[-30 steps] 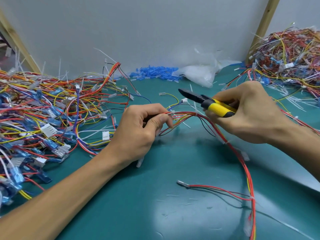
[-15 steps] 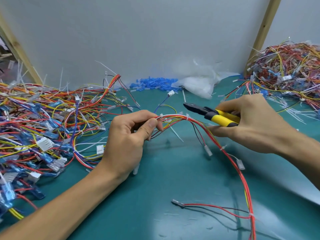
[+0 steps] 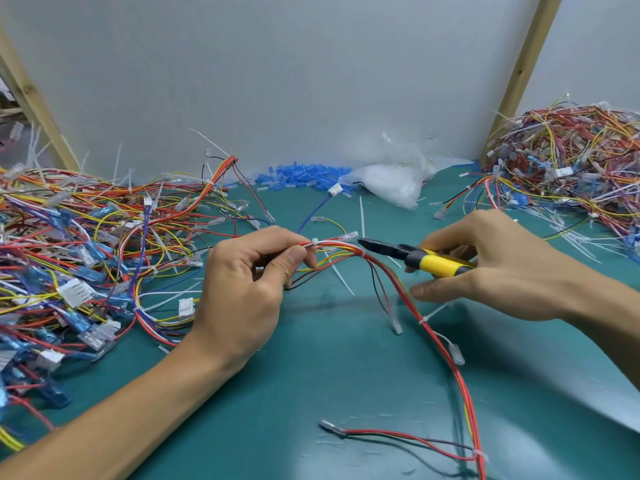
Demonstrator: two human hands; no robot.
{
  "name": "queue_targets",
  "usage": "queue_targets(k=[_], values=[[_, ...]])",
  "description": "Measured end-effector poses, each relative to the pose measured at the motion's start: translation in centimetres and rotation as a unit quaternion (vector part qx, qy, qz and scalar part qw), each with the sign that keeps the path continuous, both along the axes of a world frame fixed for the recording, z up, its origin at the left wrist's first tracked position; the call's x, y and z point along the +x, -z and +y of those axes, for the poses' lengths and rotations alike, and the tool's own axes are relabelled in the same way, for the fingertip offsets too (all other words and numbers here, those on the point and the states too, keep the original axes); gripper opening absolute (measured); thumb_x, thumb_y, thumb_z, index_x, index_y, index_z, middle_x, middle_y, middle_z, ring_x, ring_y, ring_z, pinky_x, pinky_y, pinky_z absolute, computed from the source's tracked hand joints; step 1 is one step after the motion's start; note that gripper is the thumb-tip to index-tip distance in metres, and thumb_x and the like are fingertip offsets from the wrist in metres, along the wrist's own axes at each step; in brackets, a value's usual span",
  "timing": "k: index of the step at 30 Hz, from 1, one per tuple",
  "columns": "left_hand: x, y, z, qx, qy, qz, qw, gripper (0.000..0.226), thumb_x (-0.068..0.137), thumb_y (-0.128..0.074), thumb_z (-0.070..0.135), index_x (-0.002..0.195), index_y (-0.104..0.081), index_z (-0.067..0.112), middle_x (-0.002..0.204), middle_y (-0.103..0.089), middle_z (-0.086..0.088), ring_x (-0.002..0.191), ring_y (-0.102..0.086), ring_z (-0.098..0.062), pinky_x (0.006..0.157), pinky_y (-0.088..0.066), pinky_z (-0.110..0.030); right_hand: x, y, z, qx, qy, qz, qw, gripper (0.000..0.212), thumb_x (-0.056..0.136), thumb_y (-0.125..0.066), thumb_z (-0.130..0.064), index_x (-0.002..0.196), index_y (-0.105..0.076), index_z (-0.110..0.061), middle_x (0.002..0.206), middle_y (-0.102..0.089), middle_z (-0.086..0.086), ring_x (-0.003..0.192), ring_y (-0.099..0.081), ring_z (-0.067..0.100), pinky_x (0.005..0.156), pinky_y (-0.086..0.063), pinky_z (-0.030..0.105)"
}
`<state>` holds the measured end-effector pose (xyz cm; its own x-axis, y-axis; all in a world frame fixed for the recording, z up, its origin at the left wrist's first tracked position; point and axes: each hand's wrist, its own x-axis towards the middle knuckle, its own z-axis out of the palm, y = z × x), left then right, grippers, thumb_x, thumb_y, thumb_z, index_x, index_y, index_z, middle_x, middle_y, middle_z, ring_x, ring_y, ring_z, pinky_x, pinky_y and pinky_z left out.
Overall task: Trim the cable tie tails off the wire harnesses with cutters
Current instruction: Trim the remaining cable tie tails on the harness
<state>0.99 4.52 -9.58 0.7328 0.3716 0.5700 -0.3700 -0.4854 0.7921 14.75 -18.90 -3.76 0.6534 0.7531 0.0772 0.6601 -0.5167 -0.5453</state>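
My left hand (image 3: pixel 242 289) pinches a red, yellow and white wire harness (image 3: pixel 440 344) between thumb and forefinger, just left of a white cable tie (image 3: pixel 315 242). The harness arcs right and down across the green mat. My right hand (image 3: pixel 498 268) grips yellow-and-black cutters (image 3: pixel 426 261); their black jaws point left and touch the bundle near a second tie. A white tie tail (image 3: pixel 343 278) hangs below the bundle, and another tail (image 3: pixel 436 310) sticks out lower on the harness.
A big tangle of harnesses (image 3: pixel 86 251) covers the mat's left side, and a second heap (image 3: pixel 571 168) fills the back right. Blue terminal sleeves (image 3: pixel 301 176) and a clear plastic bag (image 3: pixel 391 181) lie against the white back wall. A bare stretch of the green mat (image 3: pixel 277 410) lies in front.
The view has tilted so everything sits lower in frame. My left hand slid along the harness, exposing a cable tie, and the cutter jaws closed in on the bundle.
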Motion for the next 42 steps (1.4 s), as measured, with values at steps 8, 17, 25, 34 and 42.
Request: queue_targets(k=[8, 17, 25, 34, 42], values=[[-0.01, 0.02, -0.05, -0.013, 0.002, -0.001, 1.000, 0.022, 0.093, -0.060, 0.017, 0.077, -0.075, 0.016, 0.059, -0.052, 0.009, 0.053, -0.037, -0.012, 0.050, -0.029, -0.026, 0.55, 0.01, -0.35, -0.009, 0.018, -0.037, 0.999, 0.034, 0.067, -0.077, -0.059, 0.071, -0.071, -0.026, 0.052, -0.055, -0.001, 0.048, -0.042, 0.012, 0.052, -0.033, 0.032], [-0.08, -0.13, -0.26, 0.010, -0.003, -0.004, 1.000, 0.022, 0.093, -0.060, 0.015, 0.078, -0.075, 0.018, 0.059, -0.052, 0.013, 0.052, -0.038, -0.007, 0.048, -0.030, -0.019, 0.60, -0.13, -0.45, -0.036, 0.011, 0.007, 0.999, 0.051, 0.068, -0.075, -0.066, 0.084, -0.077, -0.018, 0.065, -0.061, 0.009, 0.053, -0.041, 0.015, 0.057, -0.034, 0.037], [-0.12, -0.20, -0.16, 0.022, -0.016, 0.000, 1.000, 0.021, 0.092, -0.060, 0.016, 0.079, -0.075, 0.018, 0.061, -0.057, 0.015, 0.055, -0.044, -0.006, 0.049, -0.034, -0.021, 0.12, -0.41, -0.30, -0.008, 0.008, 0.074, 0.997, 0.049, 0.061, -0.076, -0.069, 0.093, -0.082, -0.033, 0.067, -0.068, 0.003, 0.056, -0.052, 0.011, 0.060, -0.044, 0.036], [0.00, -0.08, -0.02, -0.001, -0.014, -0.012, 1.000, 0.020, 0.093, -0.059, 0.014, 0.081, -0.076, 0.016, 0.063, -0.060, 0.016, 0.057, -0.046, -0.007, 0.054, -0.038, -0.025, 0.06, -0.67, -0.41, 0.012, 0.000, 0.124, 0.992, 0.047, 0.061, -0.080, -0.062, 0.096, -0.083, -0.031, 0.071, -0.071, 0.008, 0.060, -0.060, 0.016, 0.064, -0.054, 0.045], [-0.01, -0.12, -0.01, -0.009, -0.021, -0.017, 1.000, 0.020, 0.093, -0.060, 0.015, 0.081, -0.075, 0.014, 0.061, -0.058, 0.014, 0.055, -0.045, -0.006, 0.057, -0.042, -0.034, 0.37, -0.79, -0.56, 0.026, -0.022, 0.142, 0.989, 0.037, 0.067, -0.082, -0.050, 0.097, -0.084, -0.030, 0.078, -0.072, 0.006, 0.074, -0.070, 0.029, 0.067, -0.056, 0.038]])
